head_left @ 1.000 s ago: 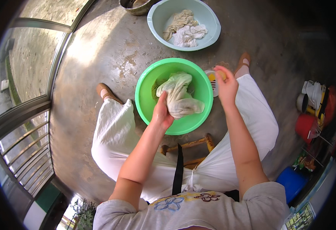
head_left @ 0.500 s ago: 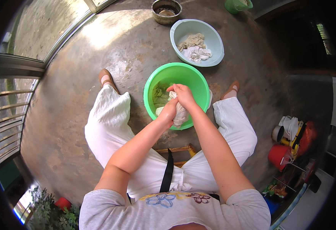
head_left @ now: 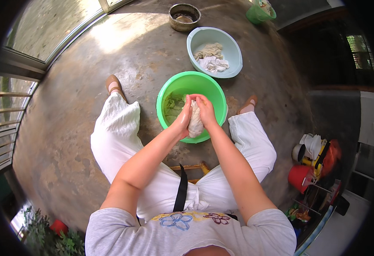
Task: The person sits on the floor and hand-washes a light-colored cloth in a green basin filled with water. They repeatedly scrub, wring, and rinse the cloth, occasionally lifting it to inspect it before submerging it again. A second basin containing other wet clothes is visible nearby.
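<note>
Between my two hands, over the bright green basin (head_left: 213, 90), is a wet, bunched beige cloth (head_left: 195, 124). My left hand (head_left: 184, 118) presses on its left side and my right hand (head_left: 205, 111) on its right, with the fingertips of both meeting at the far end. The cloth's near end hangs out below the palms. More wet fabric (head_left: 172, 107) lies in the left part of the basin, looking greenish there. My hands hide part of the basin's middle.
Beyond the green basin stands a pale blue basin (head_left: 235, 53) holding a beige cloth (head_left: 211, 50) and a white cloth (head_left: 214, 64). A dark metal pot (head_left: 184, 18) and a green bucket (head_left: 261, 13) are farther off. At right sits a red bucket (head_left: 299, 178) among clutter.
My hands have shifted from a twisted grip, right hand farther out, to lying side by side with the cloth pressed between them. The whole view has swung slightly.
</note>
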### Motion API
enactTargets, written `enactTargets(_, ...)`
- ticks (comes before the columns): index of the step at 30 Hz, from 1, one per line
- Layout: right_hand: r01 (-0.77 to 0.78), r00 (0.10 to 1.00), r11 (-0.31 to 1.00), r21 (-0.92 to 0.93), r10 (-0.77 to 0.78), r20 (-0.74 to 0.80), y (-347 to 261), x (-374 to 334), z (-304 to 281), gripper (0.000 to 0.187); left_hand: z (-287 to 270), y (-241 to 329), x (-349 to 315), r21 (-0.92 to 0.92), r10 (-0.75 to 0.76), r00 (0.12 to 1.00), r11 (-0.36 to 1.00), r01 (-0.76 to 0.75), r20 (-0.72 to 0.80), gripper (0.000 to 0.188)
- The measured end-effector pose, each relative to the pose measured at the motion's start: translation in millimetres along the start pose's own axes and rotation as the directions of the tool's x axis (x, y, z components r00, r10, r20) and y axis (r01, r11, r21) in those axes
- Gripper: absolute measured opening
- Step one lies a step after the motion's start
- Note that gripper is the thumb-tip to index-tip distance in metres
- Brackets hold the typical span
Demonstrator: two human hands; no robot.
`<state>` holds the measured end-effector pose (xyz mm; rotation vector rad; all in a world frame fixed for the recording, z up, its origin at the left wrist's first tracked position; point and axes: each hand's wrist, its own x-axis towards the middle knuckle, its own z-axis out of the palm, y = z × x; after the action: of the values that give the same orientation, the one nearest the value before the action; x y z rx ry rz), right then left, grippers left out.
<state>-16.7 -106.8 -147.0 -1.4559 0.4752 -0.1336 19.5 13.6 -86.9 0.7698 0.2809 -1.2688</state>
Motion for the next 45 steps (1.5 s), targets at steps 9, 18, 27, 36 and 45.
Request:
enactTargets(9,-0.294,0.891,0.947,-0.129,0.223,-0.396,58.4,-15.2,-53.2,0.026,-12.2,14.5,6.9,-0.538,0.112,0.979,0.843,-0.002,0.172,0.033)
enactTargets(18,-0.347,0.836,0.636,0.689,0.543,-0.080,-20.2,-29.2,-30.0,0.035,-64.6,12.2,50.8,-0.090,0.201,0.923,0.966,-0.243,-0.328,0.028)
enactTargets(27,-0.344,0.877,0.764,0.546,0.469,-0.105,-67.5,-9.7,-66.2,0.023,-57.5,-9.7,31.0,0.953,0.472,0.827,-0.143,-0.268,0.304,0.062)
enactTargets(36,-0.234,0.899,0.921,-0.312,0.084,-0.429,-31.7,-1.1,-97.7,0.025,-38.1,14.8,7.7,0.930,0.526,0.773,-0.287,-0.230,0.354,0.045)
enactTargets(45,0.129,0.927,0.680,-0.722,-0.340,-0.155,-33.9,-6.5,32.7,0.026,-12.3,-6.9,17.1,-0.137,0.208,0.977,0.970,-0.200,0.053,0.053)
